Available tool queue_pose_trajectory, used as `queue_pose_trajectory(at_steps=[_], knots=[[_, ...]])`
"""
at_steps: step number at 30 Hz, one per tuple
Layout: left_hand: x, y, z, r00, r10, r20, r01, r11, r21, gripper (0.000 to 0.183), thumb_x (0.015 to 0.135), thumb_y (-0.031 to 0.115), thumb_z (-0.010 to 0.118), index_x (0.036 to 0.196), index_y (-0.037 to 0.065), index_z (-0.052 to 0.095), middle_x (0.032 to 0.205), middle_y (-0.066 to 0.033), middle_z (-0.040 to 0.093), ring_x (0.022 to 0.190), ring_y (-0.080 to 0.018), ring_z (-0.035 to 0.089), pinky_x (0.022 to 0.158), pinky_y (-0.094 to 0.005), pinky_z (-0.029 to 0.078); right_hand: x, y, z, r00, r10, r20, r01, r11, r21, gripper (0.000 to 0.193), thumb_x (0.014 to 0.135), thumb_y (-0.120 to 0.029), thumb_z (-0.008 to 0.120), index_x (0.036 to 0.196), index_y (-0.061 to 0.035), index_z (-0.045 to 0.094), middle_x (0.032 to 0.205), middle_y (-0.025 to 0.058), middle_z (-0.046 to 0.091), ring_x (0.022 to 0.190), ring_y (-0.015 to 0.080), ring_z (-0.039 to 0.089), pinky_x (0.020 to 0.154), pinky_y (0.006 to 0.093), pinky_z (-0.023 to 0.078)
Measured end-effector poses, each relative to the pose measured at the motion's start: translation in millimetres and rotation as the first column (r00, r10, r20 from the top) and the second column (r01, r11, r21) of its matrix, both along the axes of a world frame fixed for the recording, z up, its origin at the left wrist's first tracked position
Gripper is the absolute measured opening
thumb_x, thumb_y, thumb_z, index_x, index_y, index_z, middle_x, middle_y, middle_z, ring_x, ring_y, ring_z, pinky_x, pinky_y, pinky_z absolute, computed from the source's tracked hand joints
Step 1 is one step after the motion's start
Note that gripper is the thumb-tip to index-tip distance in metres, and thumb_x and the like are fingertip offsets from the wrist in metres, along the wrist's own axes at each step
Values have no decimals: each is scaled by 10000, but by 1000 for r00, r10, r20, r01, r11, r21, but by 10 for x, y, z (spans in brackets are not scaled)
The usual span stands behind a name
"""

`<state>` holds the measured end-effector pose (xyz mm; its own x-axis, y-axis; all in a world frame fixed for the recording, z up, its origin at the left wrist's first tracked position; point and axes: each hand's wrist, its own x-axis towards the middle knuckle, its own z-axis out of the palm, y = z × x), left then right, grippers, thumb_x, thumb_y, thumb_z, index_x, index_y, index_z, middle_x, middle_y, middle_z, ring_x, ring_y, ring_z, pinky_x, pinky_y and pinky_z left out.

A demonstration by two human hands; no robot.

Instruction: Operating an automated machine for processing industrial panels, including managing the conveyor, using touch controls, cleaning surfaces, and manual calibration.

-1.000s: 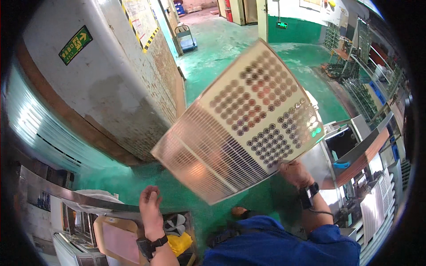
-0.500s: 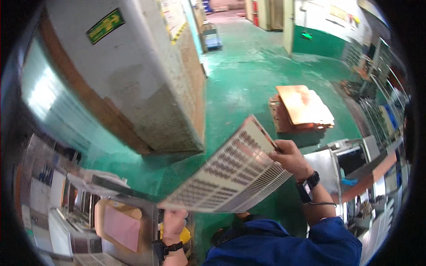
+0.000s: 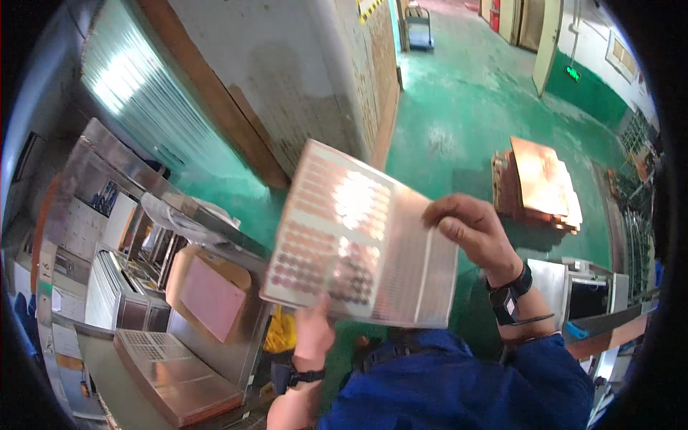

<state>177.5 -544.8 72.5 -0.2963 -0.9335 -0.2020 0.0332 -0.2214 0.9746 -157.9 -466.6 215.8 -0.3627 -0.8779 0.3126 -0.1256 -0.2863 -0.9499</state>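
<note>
Up in front of me I hold a thin rectangular copper-patterned panel (image 3: 419,269), with rows of round copper dots on one side and fine lines on the other. My left hand (image 3: 315,333) is closed on its lower edge, fingers partly hidden behind it. At the upper right edge, my right hand (image 3: 476,233) pinches the panel between thumb and bent fingers. Light glares off the dots. To the lower left, a stack of similar panels (image 3: 179,380) lies on a bench (image 3: 118,412).
A pink sheet (image 3: 213,297) on brown board rests at the left, near a yellow thing (image 3: 282,331). Copper sheets (image 3: 542,183) are piled on a pallet at the right. A wall block (image 3: 287,79) stands ahead; a blue trolley (image 3: 420,36) is farther off. Equipment (image 3: 584,297) stands at right.
The panel has tilted up to face me more squarely and moved left relative to my body. My view has swung left, bringing the panel stack on the bench into sight.
</note>
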Motion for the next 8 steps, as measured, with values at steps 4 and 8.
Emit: queue_pose_trajectory(at_steps=[4, 8], knots=[[-225, 14, 450, 951, 155, -267, -92, 968, 234, 451, 1072, 203, 638, 1490, 111, 496, 1334, -62, 634, 1160, -232, 642, 959, -428, 558, 263, 396, -392, 802, 561, 206, -597, 739, 313, 303, 1037, -283, 714, 1120, 7, 740, 1024, 51, 755, 959, 128, 670, 871, 310, 535], [-513, 75, 786, 873, 186, -451, -166, 983, 83, 543, 1037, 254, 701, 1516, 170, 459, 1396, -41, 608, 1241, -251, 626, 1010, -483, 558, 459, 695, -957, 718, 594, 363, -696, 599, 396, 362, 1043, -327, 704, 1222, -15, 744, 1070, 91, 767, 1005, 145, 679, 904, 306, 542]])
